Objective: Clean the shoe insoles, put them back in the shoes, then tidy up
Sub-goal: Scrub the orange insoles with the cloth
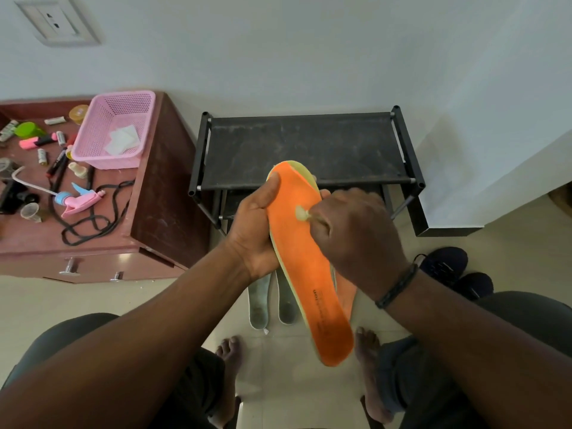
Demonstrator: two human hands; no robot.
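Both hands worked mid-air over the floor: the left hand (253,233) clamped the orange insole (305,258) steady (thumb along its edge), while the right hand (356,233) pinched a small brush (302,213), presumably for scrubbing.

your left hand (255,230) sits left of centre, palm turned inward, thumb stretched up along the insole (305,261) and fingers wrapped behind it. your right hand (356,233) is fisted, knuckles up, gripping a small brush (305,213). both forearms reach in from the near edge.
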